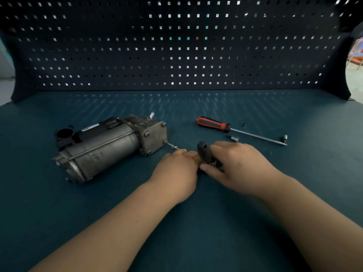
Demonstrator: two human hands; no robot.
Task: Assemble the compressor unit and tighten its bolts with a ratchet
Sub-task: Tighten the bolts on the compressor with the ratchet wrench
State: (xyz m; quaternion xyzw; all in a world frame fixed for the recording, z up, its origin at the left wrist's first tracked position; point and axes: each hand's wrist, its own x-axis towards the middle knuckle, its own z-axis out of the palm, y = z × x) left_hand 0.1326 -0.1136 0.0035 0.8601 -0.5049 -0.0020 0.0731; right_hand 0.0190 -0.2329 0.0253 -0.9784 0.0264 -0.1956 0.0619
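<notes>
Dark perforated pegboard (176, 55) stands behind a teal counter (78, 213). At 9 o'clock from the middle of the view, a grey metal compressor (106, 148) lies on its side, its square end plate turned toward 3 o'clock.

The person's two bare hands meet just beside that plate. The right hand (237, 163) is wrapped round the black handle of a ratchet (204, 154). The left hand (176, 169) is curled over the tool's front end. The ratchet's thin metal shaft runs toward 10 o'clock, and its tip touches a bolt (166, 142) at the plate's lower corner.

At 1 o'clock from the hands lies an orange and black screwdriver (214, 124), well apart from them. A small silver socket (233, 138) lies beside its shaft.
</notes>
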